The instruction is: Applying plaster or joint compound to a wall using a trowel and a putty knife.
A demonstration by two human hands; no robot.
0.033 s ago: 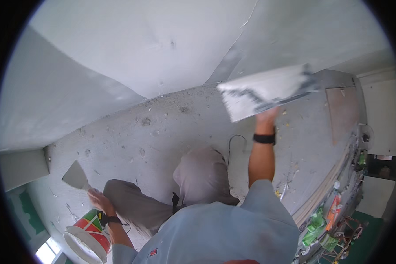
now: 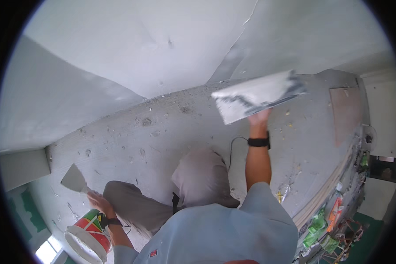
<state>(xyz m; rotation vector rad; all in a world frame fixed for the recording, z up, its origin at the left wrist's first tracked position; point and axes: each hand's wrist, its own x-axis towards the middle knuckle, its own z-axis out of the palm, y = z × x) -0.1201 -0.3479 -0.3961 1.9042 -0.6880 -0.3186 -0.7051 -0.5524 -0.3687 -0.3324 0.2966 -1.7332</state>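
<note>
My right hand (image 2: 259, 118) is closed on a wide plastering trowel (image 2: 257, 94), raised in front of me below the wall. White plaster with grey smears covers the trowel's visible face, and its handle is hidden behind the blade. At the left, my left hand (image 2: 100, 201) grips a putty knife (image 2: 74, 179), whose broad flat blade points away from me, over the floor. Beside my left wrist is a red, green and white bucket (image 2: 89, 237); whether it touches the arm I cannot tell.
Ahead rises a wall (image 2: 132, 44) with pale and greyer patches and a crack. Rough, speckled concrete floor (image 2: 127, 136) runs along its foot. A brownish board (image 2: 345, 112) lies at the right, near long strips (image 2: 323, 193) and a heap of green and orange packaging (image 2: 317, 226).
My right hand and the trowel have shifted a little to the left and slightly down, toward me. My left hand keeps the putty knife in nearly the same place.
</note>
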